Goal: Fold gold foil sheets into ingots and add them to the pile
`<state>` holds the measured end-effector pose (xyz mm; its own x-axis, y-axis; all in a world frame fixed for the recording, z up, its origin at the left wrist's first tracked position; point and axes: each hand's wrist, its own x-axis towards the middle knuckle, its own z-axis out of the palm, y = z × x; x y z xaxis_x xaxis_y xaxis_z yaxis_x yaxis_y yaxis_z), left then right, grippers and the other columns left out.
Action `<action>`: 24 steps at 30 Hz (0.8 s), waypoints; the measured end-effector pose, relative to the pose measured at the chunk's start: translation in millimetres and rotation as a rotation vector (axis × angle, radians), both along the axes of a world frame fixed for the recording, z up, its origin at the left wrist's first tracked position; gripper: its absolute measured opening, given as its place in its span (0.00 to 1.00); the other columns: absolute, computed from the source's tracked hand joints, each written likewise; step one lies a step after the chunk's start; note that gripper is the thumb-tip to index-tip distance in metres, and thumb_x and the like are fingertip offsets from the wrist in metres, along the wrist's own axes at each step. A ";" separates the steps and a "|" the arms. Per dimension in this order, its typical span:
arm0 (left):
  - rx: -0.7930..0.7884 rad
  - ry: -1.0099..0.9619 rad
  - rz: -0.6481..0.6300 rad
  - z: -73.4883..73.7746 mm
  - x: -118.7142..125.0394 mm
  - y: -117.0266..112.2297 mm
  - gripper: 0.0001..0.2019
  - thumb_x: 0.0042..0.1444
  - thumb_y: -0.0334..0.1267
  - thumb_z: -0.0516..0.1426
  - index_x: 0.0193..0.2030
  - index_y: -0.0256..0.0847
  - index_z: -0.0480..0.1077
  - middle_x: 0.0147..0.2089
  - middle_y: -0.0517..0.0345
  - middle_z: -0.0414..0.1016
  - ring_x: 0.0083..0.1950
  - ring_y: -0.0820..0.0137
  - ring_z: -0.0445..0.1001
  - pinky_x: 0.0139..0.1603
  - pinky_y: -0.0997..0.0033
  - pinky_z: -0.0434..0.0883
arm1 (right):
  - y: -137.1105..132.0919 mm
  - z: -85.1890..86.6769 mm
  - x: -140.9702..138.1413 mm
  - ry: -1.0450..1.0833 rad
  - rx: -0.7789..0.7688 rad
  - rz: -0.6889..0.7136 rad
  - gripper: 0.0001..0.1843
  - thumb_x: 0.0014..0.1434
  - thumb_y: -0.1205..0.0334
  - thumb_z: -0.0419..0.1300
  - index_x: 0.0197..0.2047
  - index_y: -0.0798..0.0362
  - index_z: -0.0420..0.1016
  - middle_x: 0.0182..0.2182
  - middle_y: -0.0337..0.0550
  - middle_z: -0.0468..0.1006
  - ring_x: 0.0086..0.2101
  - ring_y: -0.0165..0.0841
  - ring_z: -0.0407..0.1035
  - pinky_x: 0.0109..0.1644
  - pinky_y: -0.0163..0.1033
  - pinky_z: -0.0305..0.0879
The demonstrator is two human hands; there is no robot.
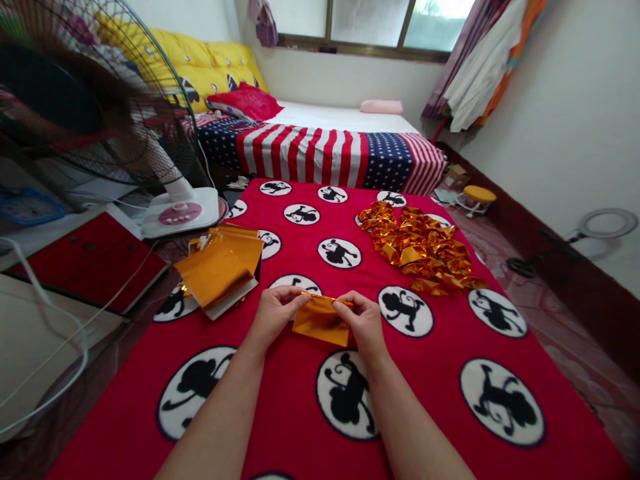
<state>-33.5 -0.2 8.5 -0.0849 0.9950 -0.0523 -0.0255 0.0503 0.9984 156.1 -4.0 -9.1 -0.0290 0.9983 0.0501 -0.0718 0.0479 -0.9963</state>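
While both hands work over the red blanket (305, 248), the gold sheet (320, 323) they hold sits to the right of the paper stack (215, 273), a little nearer the wearer. Thumb and fingers of the left hand (277, 310) pinch its far left corner; those of the right hand (363, 320) pinch its far right corner. Along the far edge, between the two pinches, a narrow strip looks rolled or folded over, while the rest is flat, so this piece seems to be at an early stage. Whether its near edge touches the blanket, I cannot tell.

Well to the right of the stack, and farther from the wearer than it, lies a wide pile of shiny folded pieces (415, 250), which look finished; they overlap too much to count. The stack itself is of flat gold squares, with pale paper showing at the near edge, and these appear unfolded, so a fair share is probably left. Beyond the stack, to its left, stands a fan (183, 210).
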 end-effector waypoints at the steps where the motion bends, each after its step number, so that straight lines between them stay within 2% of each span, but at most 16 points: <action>1: 0.002 0.002 0.002 -0.4 0.1 -0.1 0.18 0.40 0.47 0.69 0.32 0.33 0.80 0.31 0.50 0.82 0.31 0.67 0.77 0.33 0.73 0.73 | -0.1 0.4 0.0 -0.002 -0.001 0.001 0.10 0.52 0.56 0.67 0.29 0.54 0.76 0.24 0.38 0.73 0.27 0.30 0.66 0.31 0.34 0.61; 8: 0.027 0.055 0.016 -2.6 0.2 -0.5 0.14 0.44 0.45 0.67 0.31 0.34 0.79 0.31 0.51 0.81 0.30 0.68 0.75 0.31 0.73 0.71 | 0.9 -1.6 -0.1 -0.011 0.018 -0.001 0.09 0.52 0.56 0.67 0.29 0.54 0.77 0.25 0.38 0.74 0.27 0.30 0.67 0.31 0.33 0.62; 14: 0.086 0.112 -0.016 -0.8 1.8 -0.4 0.11 0.46 0.43 0.64 0.28 0.35 0.75 0.26 0.58 0.75 0.28 0.72 0.71 0.30 0.76 0.67 | -0.1 0.3 -1.2 -0.046 0.004 0.010 0.11 0.52 0.55 0.67 0.28 0.53 0.76 0.25 0.38 0.73 0.27 0.30 0.66 0.31 0.34 0.62; 20: 0.180 0.200 -0.030 -11.2 10.3 -1.1 0.08 0.54 0.40 0.59 0.29 0.39 0.68 0.26 0.63 0.67 0.27 0.75 0.67 0.27 0.78 0.62 | -2.8 1.6 -2.6 -0.077 -0.008 0.012 0.11 0.53 0.54 0.65 0.27 0.53 0.74 0.23 0.37 0.71 0.26 0.29 0.63 0.29 0.33 0.59; 24: 0.153 0.171 -0.049 -14.8 12.8 -1.7 0.12 0.52 0.43 0.62 0.27 0.40 0.66 0.24 0.64 0.67 0.25 0.76 0.66 0.26 0.79 0.62 | -3.3 1.2 -3.4 -0.068 -0.026 0.018 0.11 0.52 0.54 0.65 0.27 0.53 0.74 0.23 0.36 0.71 0.25 0.29 0.63 0.28 0.33 0.58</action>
